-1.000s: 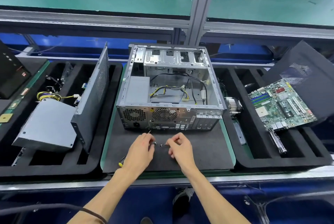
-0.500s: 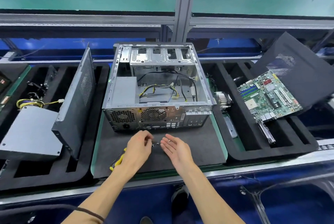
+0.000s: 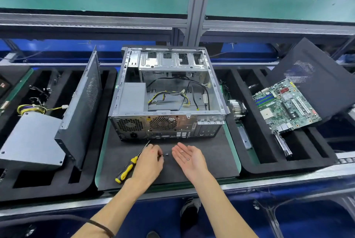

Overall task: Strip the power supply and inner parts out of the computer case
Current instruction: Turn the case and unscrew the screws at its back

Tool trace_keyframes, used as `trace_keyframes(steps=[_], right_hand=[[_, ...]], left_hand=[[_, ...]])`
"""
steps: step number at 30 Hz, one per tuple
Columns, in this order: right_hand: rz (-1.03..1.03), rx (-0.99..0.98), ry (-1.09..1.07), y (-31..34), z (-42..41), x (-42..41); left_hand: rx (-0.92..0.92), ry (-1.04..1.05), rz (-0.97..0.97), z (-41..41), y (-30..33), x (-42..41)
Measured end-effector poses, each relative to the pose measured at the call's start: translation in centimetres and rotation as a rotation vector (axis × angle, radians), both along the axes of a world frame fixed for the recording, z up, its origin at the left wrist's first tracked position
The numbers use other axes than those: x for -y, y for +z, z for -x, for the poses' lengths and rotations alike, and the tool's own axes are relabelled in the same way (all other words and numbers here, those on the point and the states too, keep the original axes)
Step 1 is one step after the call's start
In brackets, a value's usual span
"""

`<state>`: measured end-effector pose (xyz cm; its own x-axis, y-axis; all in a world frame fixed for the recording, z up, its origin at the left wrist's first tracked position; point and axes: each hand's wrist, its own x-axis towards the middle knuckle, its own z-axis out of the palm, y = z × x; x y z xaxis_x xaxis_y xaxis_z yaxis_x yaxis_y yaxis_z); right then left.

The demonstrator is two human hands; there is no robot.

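While cupped, right grip (image 3: 189, 158) under screws (image 3: 187, 159)

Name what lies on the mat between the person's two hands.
In the head view, one small screw lies on the black mat between the left hand and the open right hand, just off the left fingertips.

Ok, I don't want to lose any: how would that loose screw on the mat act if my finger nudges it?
The screw looks tiny and rounded, so it would probably roll or skitter. The dark mat seems soft and may slow it. It lies between the left hand and the right hand, so pinching should beat pushing.
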<state>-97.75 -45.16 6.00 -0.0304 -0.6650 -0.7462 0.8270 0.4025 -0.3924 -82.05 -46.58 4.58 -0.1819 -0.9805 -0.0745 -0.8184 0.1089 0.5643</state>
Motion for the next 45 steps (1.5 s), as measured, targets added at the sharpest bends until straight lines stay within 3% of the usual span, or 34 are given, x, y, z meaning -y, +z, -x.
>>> trace_keyframes(steps=[4, 7, 11, 16, 22, 26, 29, 32, 37, 42, 45], right_hand=[[0.002, -0.009, 0.025, 0.2, -0.1, -0.3], [0.007, -0.021, 0.036, 0.4, -0.1, -0.4], [-0.005, -0.057, 0.065, 0.4, -0.5, -0.3], [-0.004, -0.013, 0.014, 0.5, -0.7, -0.2], [-0.006, -0.009, -0.014, 0.2, 0.3, -0.7], [-0.013, 0.004, -0.03, 0.4, 0.7, -1.4], [-0.009, 0.007, -0.073, 0.7, 1.5, -1.9], [-0.022, -0.017, -0.122, 0.8, 2.8, -2.6], [-0.058, 0.068, -0.21, 1.9, 5.6, -2.7], [-0.043, -0.024, -0.162, 2.8, 12.0, -2.8], [-0.052, -0.21, -0.123, 3.5, 17.0, -2.9]], left_hand=[[-0.01, 0.009, -0.008, 0.3, 0.2, 0.0], [-0.182, 0.048, -0.017, 0.6, 1.2, -0.3], [-0.342, -0.086, 0.011, 2.0, 2.9, -0.6], [-0.306, -0.105, 0.065, 1.9, 2.6, 0.0], [-0.024, -0.077, 0.014, 1.0, -0.4, 0.4], [0.02, -0.109, 0.06, 1.5, -0.4, 0.5], [-0.117, -0.104, 0.048, 2.4, 0.9, 0.4], [-0.322, -0.238, 0.07, 5.1, 2.9, -0.4], [-0.363, -0.457, 0.043, 10.6, 4.8, -1.4], [-0.538, -0.321, 0.052, 14.7, 5.4, -0.7], [-0.519, -0.251, -0.106, 17.4, 4.9, 0.4]])
